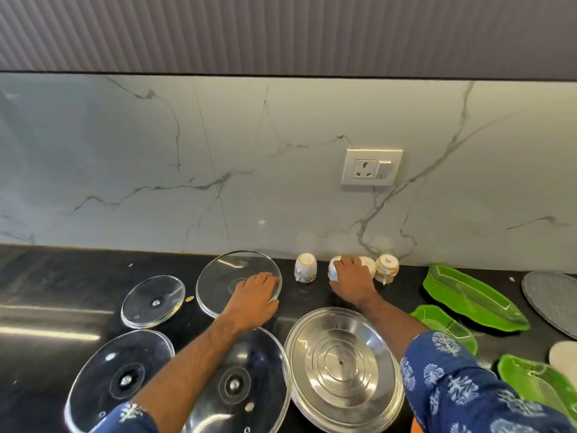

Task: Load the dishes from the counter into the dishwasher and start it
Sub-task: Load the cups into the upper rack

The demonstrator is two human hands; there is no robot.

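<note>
On the black counter (46,292), several glass lids lie flat. My left hand (254,296) lies with straight fingers on the right rim of the far glass lid (224,276). Small white cups stand upside down by the wall. My right hand (351,278) curls over one white cup (333,270), with two more cups (387,267) just to its right and another cup (305,266) to its left. A steel lid (342,364) lies in front, between my forearms. The dishwasher is out of view.
Green leaf-shaped trays (468,295) lie at the right, beside a grey round mat (552,298). More glass lids (153,300) sit at the left and front left. A marble backsplash with a wall socket (371,166) rises behind the counter.
</note>
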